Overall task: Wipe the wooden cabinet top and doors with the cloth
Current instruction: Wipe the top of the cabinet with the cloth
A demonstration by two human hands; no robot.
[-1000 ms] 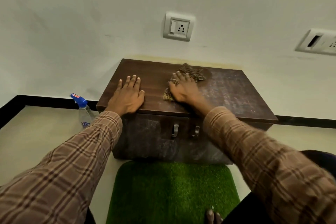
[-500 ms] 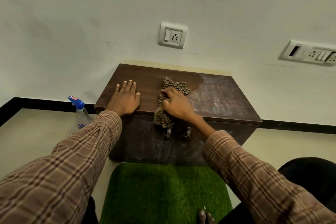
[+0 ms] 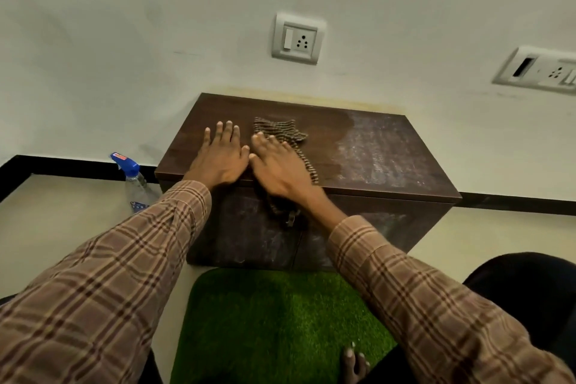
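A low dark wooden cabinet (image 3: 374, 162) stands against the wall. The left part of its top looks dark and clean, the right part dusty and streaked. My left hand (image 3: 223, 156) lies flat with spread fingers on the top's left front. Beside it, almost touching, my right hand (image 3: 277, 165) presses flat on a brown checked cloth (image 3: 280, 129). The cloth spreads beyond my fingers and hangs over the front edge onto the doors (image 3: 249, 234). The door handles are hidden behind the cloth and my wrist.
A spray bottle with a blue trigger (image 3: 134, 179) stands on the floor left of the cabinet. A green grass mat (image 3: 274, 321) lies in front, with my toes (image 3: 355, 362) on it. Two sockets (image 3: 297, 39) (image 3: 542, 70) are on the wall.
My right hand has slid the cloth to the left and away from me across the top, ending next to my left hand. The left hand has stayed put.
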